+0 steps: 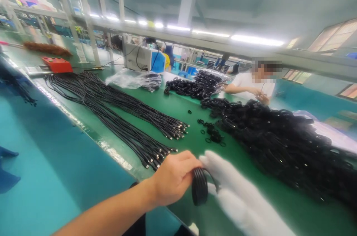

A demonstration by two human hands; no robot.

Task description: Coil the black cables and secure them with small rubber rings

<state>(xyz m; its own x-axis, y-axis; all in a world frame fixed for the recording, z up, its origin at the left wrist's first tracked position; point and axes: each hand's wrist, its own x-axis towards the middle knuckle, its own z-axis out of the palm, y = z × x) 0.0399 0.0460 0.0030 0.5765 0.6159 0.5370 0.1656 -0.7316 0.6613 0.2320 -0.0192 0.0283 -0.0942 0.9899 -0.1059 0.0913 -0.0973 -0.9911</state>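
Note:
A coiled black cable [200, 187] hangs in front of me over the green table's near edge. My left hand [174, 178], bare, has its fingers closed on the top of the coil. On the coil's right side, my right hand [227, 182] wears a white glove; its fingers hold a loose stretch of the same cable. Beyond my left hand lie two long bundles of straight black cables [119, 128] with metal-tipped ends. A few small black rings [214, 133] are scattered farther back.
A large heap of coiled black cables [279, 143] covers the right side. Across the table, a person in white [251, 83] handles something thin. At the back stand a blue-and-white machine [145, 58], a plastic bag [125, 78] and a red box [57, 64].

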